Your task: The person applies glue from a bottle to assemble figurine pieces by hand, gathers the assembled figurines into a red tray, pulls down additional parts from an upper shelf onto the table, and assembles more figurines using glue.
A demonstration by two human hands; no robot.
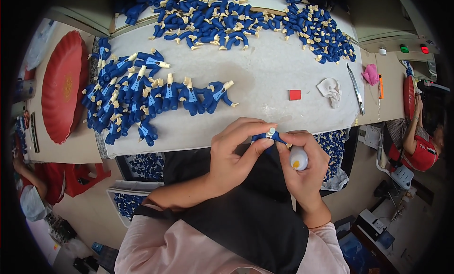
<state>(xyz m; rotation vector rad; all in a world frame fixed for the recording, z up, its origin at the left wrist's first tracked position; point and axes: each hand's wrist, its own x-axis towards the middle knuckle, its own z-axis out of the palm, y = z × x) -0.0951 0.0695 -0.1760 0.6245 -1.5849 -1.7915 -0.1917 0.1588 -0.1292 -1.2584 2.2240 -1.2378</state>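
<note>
Between my two hands, above the table's near edge, is a small blue doll body [275,137] with a pale neck peg pointing up. My left hand [231,153] is closed on it, thumb and fingers pinching around the peg. The fingertips of my right hand [307,179] press at the body's right side. That same hand also grips a small whitish squeeze bottle [300,155] with a yellow spot, against its palm. Whether a separate arm piece sits in the right fingertips is hidden. Assembled blue doll bodies [191,99] with pale necks lie piled to the left.
Loose blue arms with pale hands [208,25] cover the table's back. To the right lie a red square [294,94], a crumpled white cloth [330,91] and metal tweezers [355,89]. A red scalloped tray [56,92] stands left. Co-workers sit at both sides; one wears a red top [422,153].
</note>
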